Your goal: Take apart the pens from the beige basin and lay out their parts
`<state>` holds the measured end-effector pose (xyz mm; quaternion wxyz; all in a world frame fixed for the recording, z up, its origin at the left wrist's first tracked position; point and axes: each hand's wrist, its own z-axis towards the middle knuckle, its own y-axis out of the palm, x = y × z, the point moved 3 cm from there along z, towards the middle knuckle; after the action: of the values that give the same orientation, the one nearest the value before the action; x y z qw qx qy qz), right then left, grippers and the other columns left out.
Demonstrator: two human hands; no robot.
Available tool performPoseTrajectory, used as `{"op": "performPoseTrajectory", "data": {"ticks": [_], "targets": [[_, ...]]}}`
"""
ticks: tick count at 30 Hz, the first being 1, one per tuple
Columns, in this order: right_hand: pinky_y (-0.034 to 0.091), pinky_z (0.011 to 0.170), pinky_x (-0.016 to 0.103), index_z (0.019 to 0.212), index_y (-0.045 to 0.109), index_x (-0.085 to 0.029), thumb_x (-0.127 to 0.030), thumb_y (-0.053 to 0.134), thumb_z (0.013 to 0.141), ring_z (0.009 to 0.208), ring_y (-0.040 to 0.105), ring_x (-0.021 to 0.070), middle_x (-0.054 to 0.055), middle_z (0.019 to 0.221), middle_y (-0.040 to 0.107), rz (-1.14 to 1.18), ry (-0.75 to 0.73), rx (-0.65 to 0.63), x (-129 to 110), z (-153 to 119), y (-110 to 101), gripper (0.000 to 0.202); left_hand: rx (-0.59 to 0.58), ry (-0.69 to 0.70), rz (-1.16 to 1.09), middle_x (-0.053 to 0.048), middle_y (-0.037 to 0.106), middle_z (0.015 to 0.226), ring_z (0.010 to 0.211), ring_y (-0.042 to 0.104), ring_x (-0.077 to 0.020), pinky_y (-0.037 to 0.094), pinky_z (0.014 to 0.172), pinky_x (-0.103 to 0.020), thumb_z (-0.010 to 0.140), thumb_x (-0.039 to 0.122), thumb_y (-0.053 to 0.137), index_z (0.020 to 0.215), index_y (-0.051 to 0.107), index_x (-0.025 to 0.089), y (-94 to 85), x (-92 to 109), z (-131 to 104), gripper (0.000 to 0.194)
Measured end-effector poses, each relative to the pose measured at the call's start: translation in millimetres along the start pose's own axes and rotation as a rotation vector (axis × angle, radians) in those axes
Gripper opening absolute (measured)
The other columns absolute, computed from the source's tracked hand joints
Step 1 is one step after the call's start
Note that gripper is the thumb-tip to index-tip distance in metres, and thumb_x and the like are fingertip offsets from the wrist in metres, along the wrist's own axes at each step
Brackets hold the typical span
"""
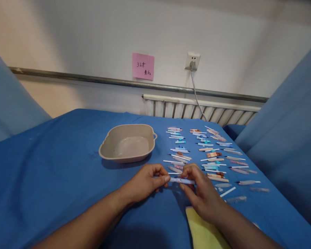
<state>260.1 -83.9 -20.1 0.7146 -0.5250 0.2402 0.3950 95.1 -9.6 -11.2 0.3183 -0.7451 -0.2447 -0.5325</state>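
Note:
A slim pale blue-white pen (181,181) is held level between my two hands, over the blue cloth (67,200). The fingertips of my left hand (150,180) pinch its left end. My right hand (200,190) grips the other end between thumb and fingers. Just beyond my hands lie rows of pens, pen parts and white sticks (180,150), with more rows (214,155) to the right. Under my right wrist is a yellow cloth (206,231).
An oval beige basin (128,159) stands beyond my left hand. Behind the blue-covered surface are a white radiator (181,100), a metal rail (106,80), and a wall socket (193,61) with a hanging cable. A pink note (143,66) is on the wall. Blue curtains hang at both sides.

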Motion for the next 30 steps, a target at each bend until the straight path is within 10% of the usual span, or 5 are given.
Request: {"op": "performPoseTrajectory", "data": {"ticks": [18,30], "targets": [[0.040,0.060,0.025,0.084,0.052,-0.021,-0.024,0.055,0.084,0.065,0.054,0.0139,-0.002,0.073,0.058,0.022,0.037,-0.046,9.7,2.3,-3.6,0.004,0.008,0.029,0.003,-0.001,0.061,0.067,0.047,0.045,-0.0075,0.034,0.044,-0.020,0.076,0.041,0.060,0.076,0.057,0.014,5.6,0.5,-1.7,0.027],[0.040,0.060,0.026,0.087,0.055,-0.022,-0.034,0.055,0.085,0.063,0.056,0.0150,-0.002,0.069,0.059,-0.026,0.085,-0.073,11.9,4.3,5.1,0.013,-0.033,0.344,0.605,-0.004,0.065,0.105,0.095,0.058,-0.0225,0.040,0.079,-0.028,0.088,0.030,0.046,0.111,0.060,0.027,16.0,18.0,-20.6,0.027]]}}
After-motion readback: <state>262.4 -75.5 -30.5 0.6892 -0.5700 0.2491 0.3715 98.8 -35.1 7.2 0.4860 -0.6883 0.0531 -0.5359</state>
